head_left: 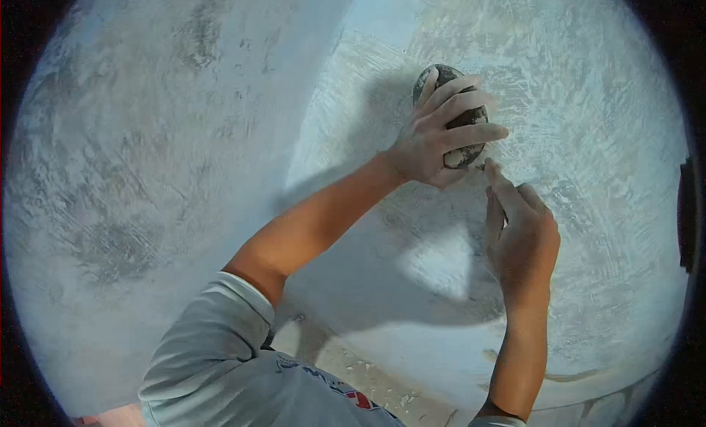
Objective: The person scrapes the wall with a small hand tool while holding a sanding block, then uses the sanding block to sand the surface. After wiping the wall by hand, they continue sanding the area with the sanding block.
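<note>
Plaster (588, 125) | dark oval block (469, 118) | long axis steep (top leans left)

This looks like a building interior under construction or renovation. The broad, pale blue-grey plaster wall (610, 133) has a rough finish, covered with uneven, trowel-like streaks and cloudy patches. To the left of that wall, a shaded grey plastered surface (125, 169) carries dark, blotchy smudges. Below the wall, the dusty brown-grey floor (342, 357) is strewn with small, whitish crumbs of debris (404, 400).
</note>
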A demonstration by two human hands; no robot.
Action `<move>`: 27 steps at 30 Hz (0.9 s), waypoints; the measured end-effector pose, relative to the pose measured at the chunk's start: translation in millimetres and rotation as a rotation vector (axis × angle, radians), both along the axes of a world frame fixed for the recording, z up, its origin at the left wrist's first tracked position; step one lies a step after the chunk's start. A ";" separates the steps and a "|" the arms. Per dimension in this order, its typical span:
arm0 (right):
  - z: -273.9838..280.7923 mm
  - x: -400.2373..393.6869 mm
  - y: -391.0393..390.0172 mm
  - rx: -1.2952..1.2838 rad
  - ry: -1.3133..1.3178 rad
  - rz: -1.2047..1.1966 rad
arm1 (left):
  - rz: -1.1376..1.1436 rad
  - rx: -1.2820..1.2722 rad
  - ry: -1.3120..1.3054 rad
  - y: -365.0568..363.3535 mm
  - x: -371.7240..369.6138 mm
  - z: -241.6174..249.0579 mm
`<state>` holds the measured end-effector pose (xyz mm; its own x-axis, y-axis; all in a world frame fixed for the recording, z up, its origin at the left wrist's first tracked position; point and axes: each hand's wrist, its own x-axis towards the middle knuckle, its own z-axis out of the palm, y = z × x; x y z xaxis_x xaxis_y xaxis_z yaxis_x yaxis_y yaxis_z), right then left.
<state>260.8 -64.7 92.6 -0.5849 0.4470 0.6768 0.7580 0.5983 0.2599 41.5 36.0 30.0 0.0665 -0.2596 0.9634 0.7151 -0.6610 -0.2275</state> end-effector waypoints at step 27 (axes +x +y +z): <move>-22.3 28.4 12.1 -0.189 -0.098 -0.045 | 0.063 -0.111 0.023 -5.2 18.7 -25.2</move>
